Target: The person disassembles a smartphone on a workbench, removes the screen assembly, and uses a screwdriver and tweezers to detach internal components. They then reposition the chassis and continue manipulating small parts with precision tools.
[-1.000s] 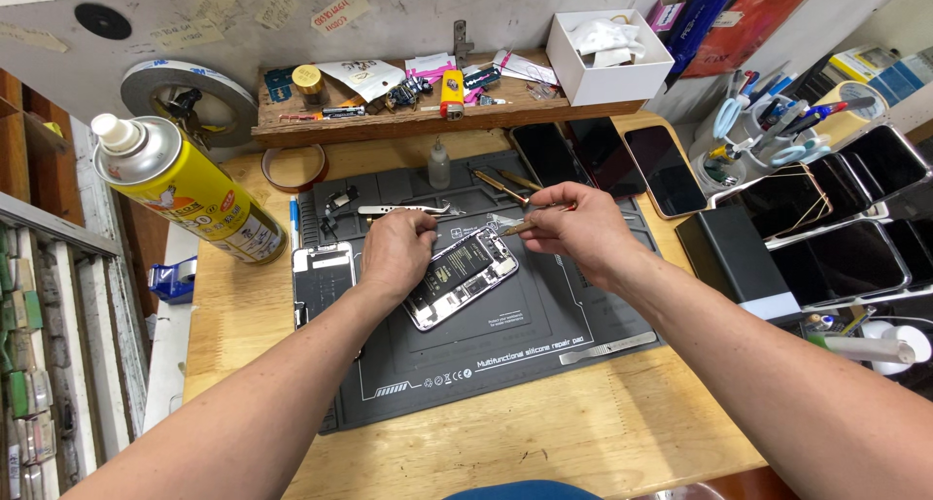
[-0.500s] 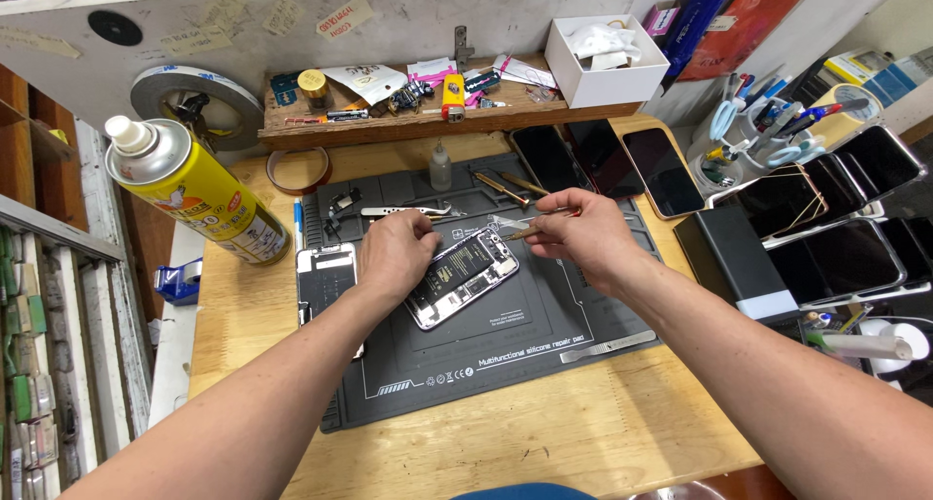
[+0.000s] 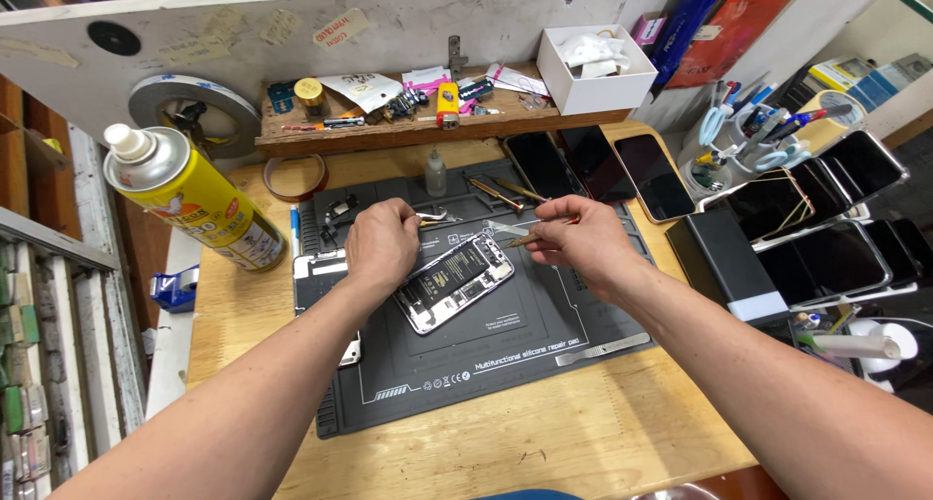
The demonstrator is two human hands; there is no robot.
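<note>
Workbench (image 3: 544, 451) of pale wood carries a dark grey silicone repair mat (image 3: 525, 344), and near the mat's middle lies an opened smartphone (image 3: 455, 280), back up, tilted diagonally, its black battery and inner parts exposed. A yellow spray can (image 3: 190, 199) stands well off to the left, and a row of dark phone screens (image 3: 598, 165) lies behind the mat to the right; a flat metal pry tool (image 3: 603, 348) rests on the mat near its front right edge. The left hand (image 3: 382, 244) is curled over the phone's upper left corner, pressing it to the mat, and seems to pinch a small metal tool (image 3: 435, 216) between its fingertips, though what the tool is cannot be told. The right hand (image 3: 573, 238) is closed in a fine pinch on slim tweezers (image 3: 530, 236), whose tips point left toward the phone's top edge. Judging from this, the step is delicate work inside the case: it goes best with the left hand keeping the phone from sliding, the right wrist braced low on the mat, and the tweezer tips brought in shallow, clear of the battery.
</note>
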